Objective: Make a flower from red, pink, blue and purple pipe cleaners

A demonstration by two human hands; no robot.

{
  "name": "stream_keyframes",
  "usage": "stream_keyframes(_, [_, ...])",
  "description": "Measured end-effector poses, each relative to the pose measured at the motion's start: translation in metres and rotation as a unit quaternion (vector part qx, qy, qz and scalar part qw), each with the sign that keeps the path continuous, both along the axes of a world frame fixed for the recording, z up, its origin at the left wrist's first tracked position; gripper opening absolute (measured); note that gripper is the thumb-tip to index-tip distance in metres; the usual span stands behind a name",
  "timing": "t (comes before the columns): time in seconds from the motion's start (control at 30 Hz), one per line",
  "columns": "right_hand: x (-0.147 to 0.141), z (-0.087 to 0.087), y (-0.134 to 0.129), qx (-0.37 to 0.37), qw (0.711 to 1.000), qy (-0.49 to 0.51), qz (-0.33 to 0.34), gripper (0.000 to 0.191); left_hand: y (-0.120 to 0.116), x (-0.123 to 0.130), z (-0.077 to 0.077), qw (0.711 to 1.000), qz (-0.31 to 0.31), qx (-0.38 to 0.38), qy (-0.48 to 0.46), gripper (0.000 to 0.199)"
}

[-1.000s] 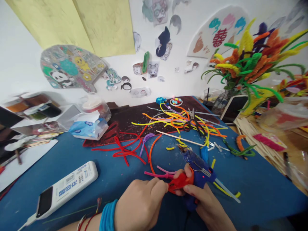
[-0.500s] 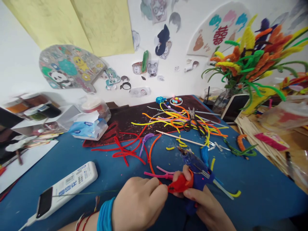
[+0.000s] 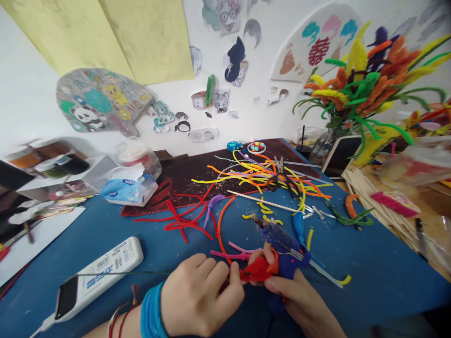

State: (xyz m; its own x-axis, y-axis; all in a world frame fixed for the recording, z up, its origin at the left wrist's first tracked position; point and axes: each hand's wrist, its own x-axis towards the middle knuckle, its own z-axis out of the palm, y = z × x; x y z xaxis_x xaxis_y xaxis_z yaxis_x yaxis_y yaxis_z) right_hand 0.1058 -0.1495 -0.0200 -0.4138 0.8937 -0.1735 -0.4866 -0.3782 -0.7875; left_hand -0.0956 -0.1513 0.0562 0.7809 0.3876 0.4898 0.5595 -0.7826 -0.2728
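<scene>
My right hand (image 3: 299, 303) grips a blue hot glue gun (image 3: 283, 246), its nozzle pointing up and to the left. A red pipe-cleaner piece (image 3: 259, 270) sits between my hands, close against the gun, and its exact form is hard to tell. The fingertips of my left hand (image 3: 199, 295) pinch its left end. Just beyond them lies a pink pipe cleaner (image 3: 232, 255), with an orange pipe cleaner (image 3: 220, 230) curving past it. A blue band circles my left wrist.
A white device (image 3: 100, 274) with a black panel lies at the left on the blue tabletop (image 3: 373, 272). Farther back are red pipe cleaners (image 3: 179, 224), a tangled yellow and orange pile (image 3: 246, 176), and scissors (image 3: 282, 176). A pipe-cleaner bouquet (image 3: 359, 87) stands at the back right.
Both hands and the glue gun have shifted slightly left. The fingers of my left hand have spread a little on the red piece.
</scene>
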Motion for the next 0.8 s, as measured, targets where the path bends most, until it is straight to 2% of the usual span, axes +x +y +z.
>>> stream_keyframes(0.1, [0.0, 0.004, 0.001, 0.01, 1.0, 0.019, 0.011, 0.031, 0.001, -0.004, 0.003, 1.0, -0.012, 0.02, 0.01, 0.01])
stream_keyframes(0.2, [0.0, 0.006, 0.002, 0.024, 0.999, 0.029, -0.007, 0.029, 0.001, -0.008, 0.008, 0.999, -0.021, 0.037, 0.014, 0.009])
stream_keyframes(0.37, [0.001, 0.005, 0.004, 0.025, 0.998, 0.059, -0.029, 0.021, 0.0, -0.013, 0.019, 0.998, -0.024, 0.051, 0.01, 0.008])
stream_keyframes(0.5, [-0.001, 0.005, 0.005, 0.021, 0.995, 0.092, -0.03, 0.017, 0.0, -0.014, 0.021, 0.998, -0.032, 0.05, 0.024, 0.005])
stream_keyframes(0.7, [-0.001, 0.014, 0.008, 0.002, 0.985, 0.153, -0.077, 0.026, 0.001, -0.017, 0.023, 0.996, -0.067, 0.03, 0.056, 0.007])
stream_keyframes(0.8, [0.002, 0.012, 0.004, -0.011, 0.99, 0.111, -0.085, 0.031, 0.001, -0.018, 0.025, 0.995, -0.069, 0.016, 0.069, 0.008])
